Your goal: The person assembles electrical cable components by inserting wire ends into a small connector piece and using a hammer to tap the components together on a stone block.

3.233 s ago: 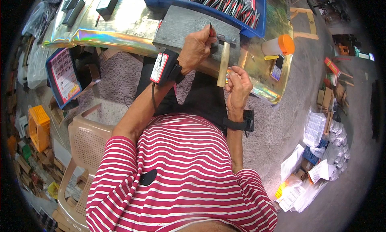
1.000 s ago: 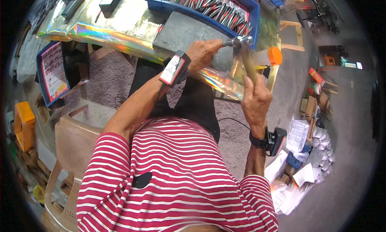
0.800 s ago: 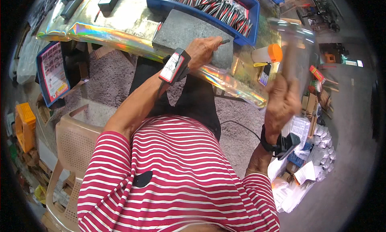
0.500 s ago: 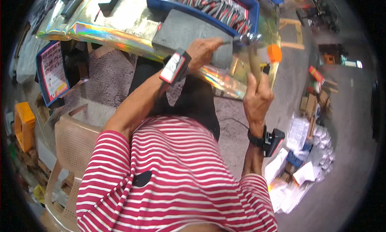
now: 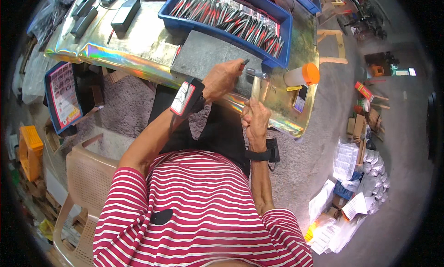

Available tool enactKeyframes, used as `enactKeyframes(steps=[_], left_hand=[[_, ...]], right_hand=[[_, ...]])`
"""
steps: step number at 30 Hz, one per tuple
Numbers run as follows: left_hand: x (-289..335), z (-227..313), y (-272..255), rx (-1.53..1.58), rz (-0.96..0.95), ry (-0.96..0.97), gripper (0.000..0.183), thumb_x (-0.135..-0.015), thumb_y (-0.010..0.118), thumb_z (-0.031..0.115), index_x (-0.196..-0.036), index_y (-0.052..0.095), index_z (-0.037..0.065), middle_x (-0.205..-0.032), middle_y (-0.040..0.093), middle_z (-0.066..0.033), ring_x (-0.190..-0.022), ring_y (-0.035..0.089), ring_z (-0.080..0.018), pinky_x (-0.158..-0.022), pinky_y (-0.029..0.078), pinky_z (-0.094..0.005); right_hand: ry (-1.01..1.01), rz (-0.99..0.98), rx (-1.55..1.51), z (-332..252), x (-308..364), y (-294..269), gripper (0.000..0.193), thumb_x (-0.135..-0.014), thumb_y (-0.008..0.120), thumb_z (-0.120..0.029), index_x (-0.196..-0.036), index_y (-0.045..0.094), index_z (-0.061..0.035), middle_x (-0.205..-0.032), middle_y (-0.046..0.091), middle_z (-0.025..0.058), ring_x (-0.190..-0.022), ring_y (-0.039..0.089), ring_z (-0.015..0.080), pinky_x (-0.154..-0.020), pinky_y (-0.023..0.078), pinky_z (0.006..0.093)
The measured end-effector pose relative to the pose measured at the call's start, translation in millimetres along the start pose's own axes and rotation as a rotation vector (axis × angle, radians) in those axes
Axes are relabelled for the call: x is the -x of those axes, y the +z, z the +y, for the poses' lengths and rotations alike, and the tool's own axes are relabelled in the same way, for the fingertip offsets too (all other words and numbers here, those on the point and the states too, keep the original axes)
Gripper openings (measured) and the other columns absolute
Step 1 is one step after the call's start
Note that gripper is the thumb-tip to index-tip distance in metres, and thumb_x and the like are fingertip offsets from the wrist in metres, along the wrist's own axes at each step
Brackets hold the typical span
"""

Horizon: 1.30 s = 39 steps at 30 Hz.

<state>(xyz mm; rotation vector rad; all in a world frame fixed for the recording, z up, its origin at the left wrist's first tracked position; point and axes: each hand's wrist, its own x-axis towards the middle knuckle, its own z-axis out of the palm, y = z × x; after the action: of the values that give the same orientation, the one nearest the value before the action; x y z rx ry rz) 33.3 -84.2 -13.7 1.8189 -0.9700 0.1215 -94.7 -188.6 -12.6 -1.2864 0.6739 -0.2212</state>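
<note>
My right hand is closed round the pale wooden handle of a hammer. Its metal head is close to the end of a small red-and-black tool, pinched in the fingers of my left hand. Most of that piece is hidden by the fingers, so its exact kind cannot be told. Beneath my left hand lies a flat grey slab on the shiny foil-covered table. Just beyond it is a blue plastic bin holding several slim red-and-black tools.
An orange-lidded clear jar lies right of the hammer, near a small phone-like device. Dark boxes occupy the table's far left. A beige plastic chair stands at my left. Papers and bundled goods lie on the floor at right.
My right hand has brought the hammer leftward, closer to the piece in my left hand. My left hand has shifted slightly left and nearer to me.
</note>
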Motion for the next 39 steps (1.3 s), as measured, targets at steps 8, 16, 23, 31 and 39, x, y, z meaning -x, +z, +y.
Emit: enactKeyframes(steps=[8,16,23,31,39], left_hand=[[-37,-2,0,0.337,0.075,-0.170,0.005,-0.082,0.047,0.005,-0.083,0.046,0.001,-0.059,0.049,-0.0026,-0.046,0.048,-0.0071,-0.039,0.040,-0.0223],[-105,-40,18,0.211,0.131,-0.105,0.018,-0.083,0.049,0.018,-0.081,0.049,0.000,-0.053,0.048,-0.0036,-0.041,0.047,-0.0093,-0.035,0.040,-0.0218],[-133,-92,35,-0.332,0.182,0.001,0.037,-0.073,0.059,0.033,-0.072,0.049,-0.003,-0.060,0.052,-0.0208,-0.057,0.055,-0.0306,-0.049,0.042,-0.0375],[-134,-71,43,-0.396,0.065,-0.430,0.035,-0.072,0.051,0.022,-0.094,0.041,-0.003,-0.076,0.054,-0.0285,-0.071,0.052,-0.0434,-0.063,0.041,-0.0499],[-120,-99,35,-0.178,0.163,0.052,0.027,-0.076,0.047,0.015,-0.093,0.043,-0.005,-0.062,0.052,-0.0172,-0.053,0.052,-0.0291,-0.047,0.041,-0.0360]], right_hand=[[0.039,-0.106,-0.051,22,-1,7,0.036,-0.084,0.048,-0.037,-0.077,0.045,-0.0021,-0.055,0.050,0.0083,-0.041,0.045,0.0088,-0.033,0.036,0.0199],[-0.199,-0.174,0.416,31,-8,-18,0.038,-0.087,0.040,-0.036,-0.075,0.047,-0.0004,-0.063,0.052,0.0095,-0.050,0.051,0.0131,-0.045,0.041,0.0240],[-0.156,-0.032,0.431,3,-16,-50,0.022,-0.085,0.044,-0.017,-0.082,0.053,0.0026,-0.059,0.053,0.0058,-0.051,0.050,0.0095,-0.047,0.042,0.0214],[-0.288,0.266,0.452,17,-79,-106,0.012,-0.079,0.046,-0.006,-0.079,0.053,0.0033,-0.058,0.051,0.0051,-0.049,0.050,0.0100,-0.041,0.041,0.0211],[-0.350,0.361,0.637,36,-112,-112,0.009,-0.075,0.049,-0.008,-0.076,0.055,-0.0002,-0.059,0.053,0.0077,-0.053,0.052,0.0136,-0.048,0.041,0.0276]])
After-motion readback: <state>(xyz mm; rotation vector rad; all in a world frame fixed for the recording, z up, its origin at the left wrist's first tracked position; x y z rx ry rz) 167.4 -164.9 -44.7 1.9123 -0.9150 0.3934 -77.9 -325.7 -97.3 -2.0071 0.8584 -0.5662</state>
